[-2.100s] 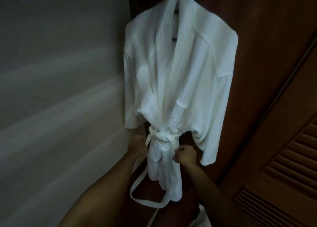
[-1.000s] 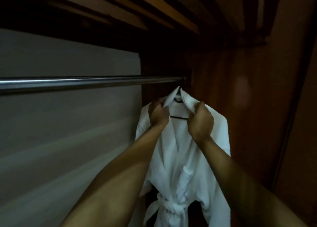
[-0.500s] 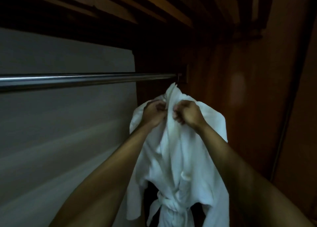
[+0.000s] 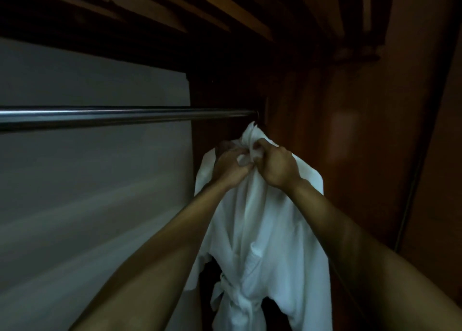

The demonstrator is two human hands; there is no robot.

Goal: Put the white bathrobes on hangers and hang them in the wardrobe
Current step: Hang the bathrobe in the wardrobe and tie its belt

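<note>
Wardrobe rail: runs level from the left to the side panel.
Bathrobe: hangs lengthwise below the rail's right end, belt tied.
Collar: bunched upward between both fists, just under the rail.
Left hand: fingers curled into collar cloth.
Right hand: likewise pinching, touching the left.
Hanger: hidden.

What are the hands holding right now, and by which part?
Both hands, left and right, grip the white cloth bathrobe by its bunched collar.
</note>
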